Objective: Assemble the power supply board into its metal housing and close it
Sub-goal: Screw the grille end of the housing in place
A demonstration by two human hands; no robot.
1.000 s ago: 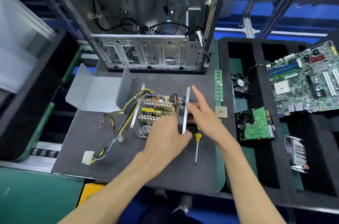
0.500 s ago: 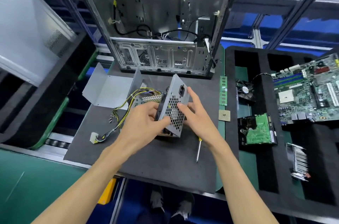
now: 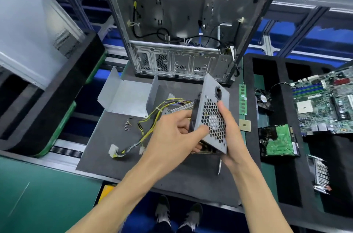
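Gripping the tilted metal housing above the table, both hands, left and right; risk: trailing wires pinched or snagged.

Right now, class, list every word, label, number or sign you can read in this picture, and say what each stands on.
None can be read.
Motherboard: printing too small and blurred.
Green board on the drive: markings too small.
Memory stick: white sticker, blurred.
Fan: round hub sticker, unreadable.
Perforated housing panel, held by left hand and right hand: no lettering visible.
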